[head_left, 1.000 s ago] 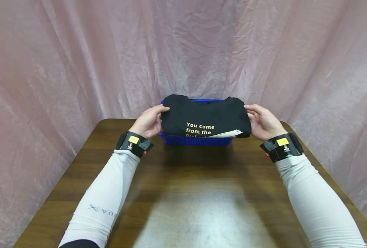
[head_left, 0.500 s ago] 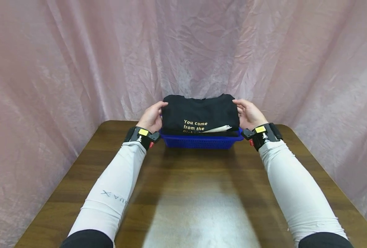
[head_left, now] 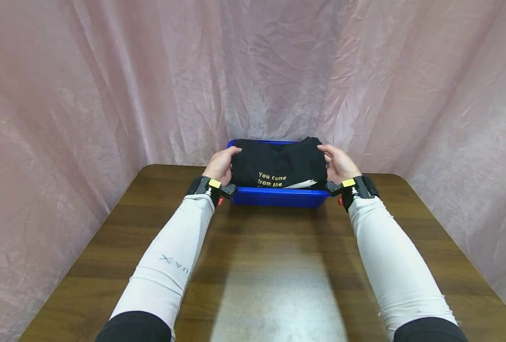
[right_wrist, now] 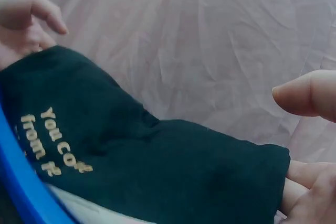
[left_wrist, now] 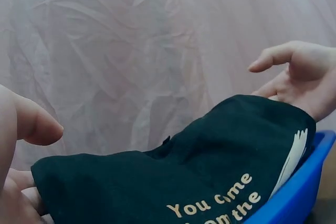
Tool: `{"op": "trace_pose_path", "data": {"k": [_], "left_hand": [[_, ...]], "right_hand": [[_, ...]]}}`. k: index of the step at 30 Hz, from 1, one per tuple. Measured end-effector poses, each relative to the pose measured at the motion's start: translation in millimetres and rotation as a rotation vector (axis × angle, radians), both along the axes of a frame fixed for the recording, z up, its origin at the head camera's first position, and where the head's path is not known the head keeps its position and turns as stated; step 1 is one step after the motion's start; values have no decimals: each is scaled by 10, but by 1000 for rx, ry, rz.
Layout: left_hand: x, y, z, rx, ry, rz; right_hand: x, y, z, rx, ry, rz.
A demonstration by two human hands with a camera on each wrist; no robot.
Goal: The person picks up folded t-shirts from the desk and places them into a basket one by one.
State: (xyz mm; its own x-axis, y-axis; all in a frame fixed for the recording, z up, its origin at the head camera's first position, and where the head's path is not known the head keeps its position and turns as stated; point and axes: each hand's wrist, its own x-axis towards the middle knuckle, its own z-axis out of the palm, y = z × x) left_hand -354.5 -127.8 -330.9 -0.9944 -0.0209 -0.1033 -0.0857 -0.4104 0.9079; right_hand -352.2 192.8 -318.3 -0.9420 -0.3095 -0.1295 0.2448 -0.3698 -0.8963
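Note:
A folded black T-shirt (head_left: 280, 164) with gold lettering and a white brush-stroke print lies in a blue plastic basket (head_left: 280, 197). My left hand (head_left: 220, 165) is at the shirt's left end and my right hand (head_left: 339, 165) at its right end. In the left wrist view, the left thumb (left_wrist: 39, 124) stands lifted apart from the cloth, while the other fingers touch the shirt's edge from the side or below. The right wrist view shows the right thumb (right_wrist: 302, 95) raised likewise, with fingers (right_wrist: 299, 179) against the shirt's end. The fingertips under the cloth are hidden.
The basket stands near the far edge of a brown wooden table (head_left: 274, 237). Pink curtains (head_left: 278, 71) hang close behind and at both sides. Light reflects off the table's near middle.
The shirt has come down into the basket, whose front rim now shows fully below it. Both hands have lowered with it and drawn closer together, and the thumbs have lifted off the cloth.

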Motion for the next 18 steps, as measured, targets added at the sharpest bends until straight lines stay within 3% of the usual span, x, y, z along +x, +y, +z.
{"op": "trace_pose_path", "data": {"k": [3,7,9,14,18], "left_hand": [[45,-8,2,-131,44,31],[136,-85,44,-474,169,120],[189,-138,81,-629,239,146],[353,-221,174,-955,378,64],[517,-227,210,-1208,457,-25]], "right_hand": [[16,-10,-17,83,68,-105],[93,7,-9,282,188,-266],[146,31,6,426,232,-283],[302,56,44,843,432,-223],[466,16,79,1067,583,-186]]}}
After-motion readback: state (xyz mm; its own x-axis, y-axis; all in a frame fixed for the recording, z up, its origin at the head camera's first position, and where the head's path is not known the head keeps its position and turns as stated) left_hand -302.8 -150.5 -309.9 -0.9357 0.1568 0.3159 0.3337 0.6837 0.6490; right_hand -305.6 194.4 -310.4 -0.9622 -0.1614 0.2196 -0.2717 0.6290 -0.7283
